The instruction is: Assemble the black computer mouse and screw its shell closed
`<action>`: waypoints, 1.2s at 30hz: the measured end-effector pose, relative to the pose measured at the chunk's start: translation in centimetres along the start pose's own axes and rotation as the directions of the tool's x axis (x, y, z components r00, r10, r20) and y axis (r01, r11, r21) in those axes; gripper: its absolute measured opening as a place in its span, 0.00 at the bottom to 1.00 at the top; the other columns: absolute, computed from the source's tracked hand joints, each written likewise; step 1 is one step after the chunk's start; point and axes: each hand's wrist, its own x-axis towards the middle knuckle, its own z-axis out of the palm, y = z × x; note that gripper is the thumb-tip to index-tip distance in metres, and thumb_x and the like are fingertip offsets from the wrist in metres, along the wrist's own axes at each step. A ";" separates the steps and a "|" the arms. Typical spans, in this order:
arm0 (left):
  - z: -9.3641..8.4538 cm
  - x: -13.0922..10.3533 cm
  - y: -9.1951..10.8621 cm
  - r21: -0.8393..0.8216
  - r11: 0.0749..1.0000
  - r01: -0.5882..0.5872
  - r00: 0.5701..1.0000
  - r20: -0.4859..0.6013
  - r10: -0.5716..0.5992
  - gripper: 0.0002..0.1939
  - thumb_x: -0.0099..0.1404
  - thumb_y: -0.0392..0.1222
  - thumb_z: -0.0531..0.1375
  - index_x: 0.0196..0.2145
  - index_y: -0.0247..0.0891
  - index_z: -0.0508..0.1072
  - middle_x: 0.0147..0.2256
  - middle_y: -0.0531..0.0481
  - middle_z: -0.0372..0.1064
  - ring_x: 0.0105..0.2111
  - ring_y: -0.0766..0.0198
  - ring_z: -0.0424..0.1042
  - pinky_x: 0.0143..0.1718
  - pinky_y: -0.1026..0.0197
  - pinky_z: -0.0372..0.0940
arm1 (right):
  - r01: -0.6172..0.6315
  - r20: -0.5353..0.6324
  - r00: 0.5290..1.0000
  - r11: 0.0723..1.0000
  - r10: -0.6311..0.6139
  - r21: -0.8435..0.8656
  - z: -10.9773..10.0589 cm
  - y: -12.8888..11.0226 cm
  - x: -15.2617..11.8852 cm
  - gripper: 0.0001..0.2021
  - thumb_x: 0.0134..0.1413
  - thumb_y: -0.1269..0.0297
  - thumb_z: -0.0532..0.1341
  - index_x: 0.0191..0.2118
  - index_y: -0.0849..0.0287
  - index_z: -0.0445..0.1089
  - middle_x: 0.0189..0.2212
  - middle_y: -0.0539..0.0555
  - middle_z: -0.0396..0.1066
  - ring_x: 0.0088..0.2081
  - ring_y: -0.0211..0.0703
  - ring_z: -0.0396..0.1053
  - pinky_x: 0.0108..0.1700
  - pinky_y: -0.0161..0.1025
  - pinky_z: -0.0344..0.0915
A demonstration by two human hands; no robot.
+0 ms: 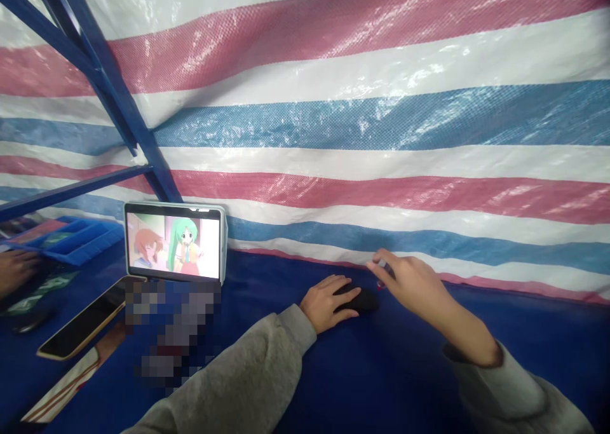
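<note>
My left hand [328, 302] lies over a black, rounded object [363, 299] that looks like a computer mouse, its thumb and fingers bracing it on the dark blue table. Just to the right, my right hand [405, 278] is raised above the tabletop. Its thumb and fingertips pinch a small thin tool [385, 269], greyish with a touch of red low down. The fingers cover much of that tool, so its exact kind does not show.
A phone [175, 240] playing a cartoon leans upright near the striped sheet [381, 122]. Another phone [90, 316] lies flat. At left are a blue compartment tray [83, 246], green circuit boards [50, 284] and another person's hand [16, 270]. Blue metal bars [119, 110] rise behind.
</note>
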 end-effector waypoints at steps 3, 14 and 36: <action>-0.3 0.1 0.3 -0.002 1.000 0.015 1.000 0.026 -0.015 0.23 0.68 0.52 0.55 0.58 0.42 0.65 0.57 0.44 0.62 0.59 0.55 0.62 0.61 0.49 0.56 | 0.029 -0.003 1.000 0.999 -0.029 -0.035 -0.5 0.1 -0.3 0.15 0.63 0.60 0.44 0.39 0.55 0.67 0.29 0.54 0.75 0.30 0.47 0.72 0.30 0.38 0.56; -0.4 -0.1 0.4 -0.042 0.999 0.017 0.997 0.078 -0.014 0.25 0.68 0.47 0.54 0.61 0.42 0.60 0.60 0.45 0.59 0.60 0.55 0.59 0.63 0.48 0.53 | 0.039 0.006 0.999 0.999 -0.039 -0.023 -0.9 0.2 -0.5 0.17 0.64 0.57 0.44 0.38 0.55 0.68 0.26 0.53 0.74 0.29 0.48 0.72 0.31 0.39 0.56; -1.2 0.2 0.3 -0.148 0.988 -0.043 0.981 0.180 0.069 0.28 0.68 0.38 0.52 0.64 0.40 0.53 0.64 0.43 0.49 0.66 0.53 0.45 0.64 0.44 0.48 | 0.115 0.032 0.993 0.993 -0.116 0.038 -1.6 0.0 -0.7 0.19 0.65 0.54 0.46 0.32 0.55 0.68 0.25 0.52 0.73 0.28 0.44 0.70 0.30 0.37 0.55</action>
